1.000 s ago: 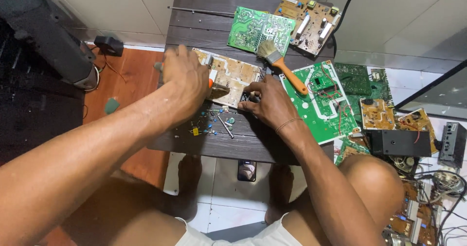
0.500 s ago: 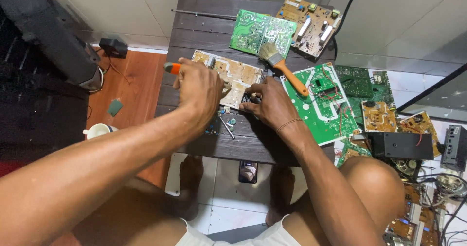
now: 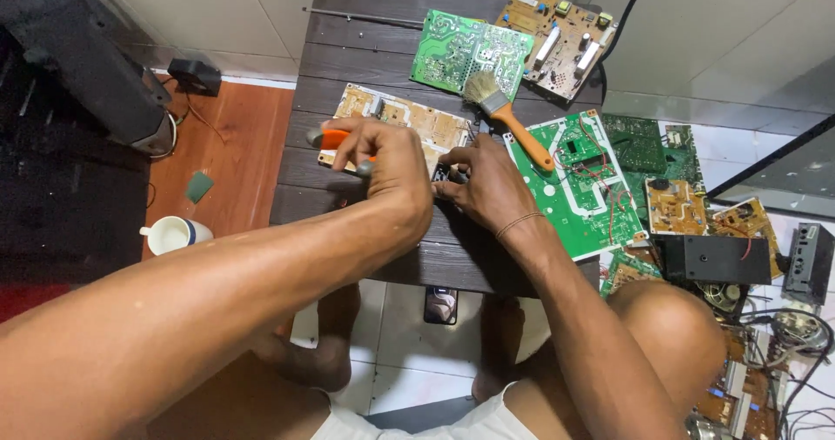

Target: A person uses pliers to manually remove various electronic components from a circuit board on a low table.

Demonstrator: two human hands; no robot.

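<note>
Bare arms, thin wrist band (image 3: 519,224), white shorts (image 3: 452,423)

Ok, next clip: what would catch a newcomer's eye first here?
Both hands meet at the middle of the dark slatted table: the left hand grips an orange-handled tool over a tan circuit board, the right hand beside it. An orange-handled brush and green circuit boards lie to the right.

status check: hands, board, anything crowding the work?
Left hand grips orange-handled tool over tan circuit board. Right hand pinches at board's near edge. Brush and green board lie close beside.
</note>
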